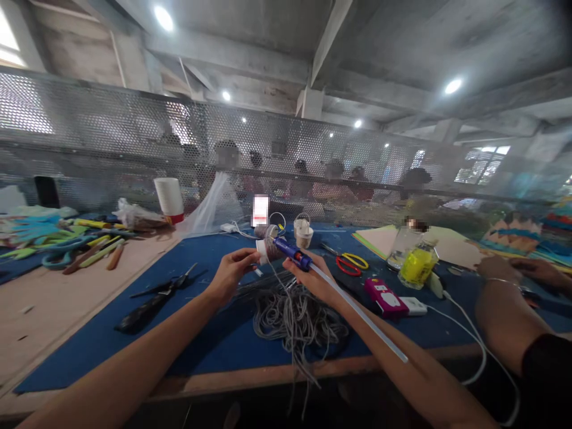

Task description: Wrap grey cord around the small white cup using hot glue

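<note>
My left hand (231,275) pinches the white rim of a small paper cup (261,251), which lies on its side above the mat. Grey cord (272,250) is wound round the cup's wall. In my right hand (316,277) is a blue hot glue gun (292,253), its nozzle end close to the wound cord; I cannot tell whether it touches. A long translucent glue stick (357,311) sticks out of the gun's back and passes over my right forearm. Below both hands lies a loose heap of grey cord (297,325), some strands hanging over the table edge.
Black-handled pliers (154,298) lie left on the blue mat (120,339). Red-and-yellow scissors (351,263), a magenta box (385,297), a yellow jar (417,265) and a small bucket (304,231) stand right and behind. A co-worker's arm (504,316) reaches in at right. Stacked cups (168,199) are back left.
</note>
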Action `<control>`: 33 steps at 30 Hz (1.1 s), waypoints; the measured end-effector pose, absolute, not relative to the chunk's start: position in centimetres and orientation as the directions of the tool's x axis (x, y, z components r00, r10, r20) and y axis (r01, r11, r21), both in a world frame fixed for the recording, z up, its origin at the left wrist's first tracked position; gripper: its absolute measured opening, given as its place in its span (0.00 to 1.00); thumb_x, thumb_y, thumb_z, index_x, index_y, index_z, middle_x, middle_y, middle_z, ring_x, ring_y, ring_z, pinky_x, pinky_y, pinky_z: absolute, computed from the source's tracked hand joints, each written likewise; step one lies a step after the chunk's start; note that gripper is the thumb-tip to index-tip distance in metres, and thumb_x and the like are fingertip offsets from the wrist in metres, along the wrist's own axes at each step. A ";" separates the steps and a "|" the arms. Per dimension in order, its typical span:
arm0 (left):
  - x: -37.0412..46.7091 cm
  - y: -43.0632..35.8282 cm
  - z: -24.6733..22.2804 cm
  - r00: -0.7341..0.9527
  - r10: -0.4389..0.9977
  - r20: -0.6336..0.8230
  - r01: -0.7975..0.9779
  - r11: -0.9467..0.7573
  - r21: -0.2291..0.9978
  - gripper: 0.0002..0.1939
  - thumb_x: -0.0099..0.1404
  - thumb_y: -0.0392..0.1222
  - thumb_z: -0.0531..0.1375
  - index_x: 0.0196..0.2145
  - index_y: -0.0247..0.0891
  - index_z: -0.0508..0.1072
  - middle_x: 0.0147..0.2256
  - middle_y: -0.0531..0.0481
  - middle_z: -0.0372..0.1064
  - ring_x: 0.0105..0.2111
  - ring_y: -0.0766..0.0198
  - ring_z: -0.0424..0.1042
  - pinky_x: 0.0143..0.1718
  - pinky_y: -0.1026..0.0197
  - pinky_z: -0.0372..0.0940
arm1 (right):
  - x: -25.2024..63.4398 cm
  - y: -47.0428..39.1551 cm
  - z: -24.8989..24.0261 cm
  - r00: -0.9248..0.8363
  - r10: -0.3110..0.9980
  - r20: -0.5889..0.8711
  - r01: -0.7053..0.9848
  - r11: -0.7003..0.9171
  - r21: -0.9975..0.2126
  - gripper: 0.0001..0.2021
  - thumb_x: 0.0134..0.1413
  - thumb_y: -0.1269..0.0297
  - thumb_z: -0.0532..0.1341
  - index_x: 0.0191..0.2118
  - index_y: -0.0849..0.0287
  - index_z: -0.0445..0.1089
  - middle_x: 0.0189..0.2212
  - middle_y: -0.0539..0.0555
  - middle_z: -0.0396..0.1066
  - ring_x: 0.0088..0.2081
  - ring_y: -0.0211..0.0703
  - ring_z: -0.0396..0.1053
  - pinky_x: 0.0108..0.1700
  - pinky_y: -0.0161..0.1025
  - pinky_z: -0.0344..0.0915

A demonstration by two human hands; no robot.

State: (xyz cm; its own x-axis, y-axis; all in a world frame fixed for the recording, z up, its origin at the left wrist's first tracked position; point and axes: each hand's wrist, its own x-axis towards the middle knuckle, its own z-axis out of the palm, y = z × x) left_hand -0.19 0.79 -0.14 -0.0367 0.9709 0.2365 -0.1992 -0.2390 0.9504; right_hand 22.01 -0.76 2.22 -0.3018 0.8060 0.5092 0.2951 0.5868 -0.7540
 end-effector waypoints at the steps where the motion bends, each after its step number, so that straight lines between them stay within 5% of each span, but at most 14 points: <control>1: -0.3 0.9 -0.3 -0.041 0.969 0.243 -0.189 -0.247 0.951 0.16 0.48 0.48 0.69 0.32 0.35 0.78 0.31 0.47 0.74 0.32 0.62 0.69 0.35 0.62 0.63 | 22.1 -0.7 2.3 -0.314 0.782 0.538 0.317 0.621 -0.717 0.16 0.54 0.49 0.59 0.32 0.59 0.69 0.23 0.48 0.64 0.26 0.36 0.62 0.29 0.33 0.60; 13: -0.5 1.1 -0.6 -0.090 0.928 0.362 -0.006 -0.364 0.931 0.15 0.53 0.49 0.66 0.34 0.36 0.79 0.31 0.48 0.75 0.32 0.62 0.69 0.37 0.61 0.62 | 22.6 0.2 1.7 -0.464 0.655 0.596 0.514 0.747 -0.422 0.14 0.56 0.52 0.59 0.30 0.58 0.65 0.29 0.49 0.62 0.31 0.36 0.61 0.34 0.33 0.59; 33: -0.4 1.2 -0.6 -0.111 0.925 0.364 0.014 -0.365 0.931 0.15 0.54 0.49 0.65 0.34 0.36 0.79 0.32 0.48 0.75 0.33 0.62 0.68 0.37 0.62 0.62 | 22.8 0.1 1.2 -0.476 0.666 0.574 0.553 0.734 -0.394 0.14 0.56 0.51 0.59 0.29 0.58 0.65 0.33 0.48 0.63 0.30 0.32 0.62 0.35 0.31 0.58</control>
State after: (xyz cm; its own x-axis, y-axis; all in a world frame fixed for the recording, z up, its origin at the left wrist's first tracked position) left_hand -0.42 1.16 -0.58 -0.1106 0.9247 0.3643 0.0139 -0.3650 0.9309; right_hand 22.78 0.07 1.16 -0.4765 0.6662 0.5737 0.5528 0.7344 -0.3938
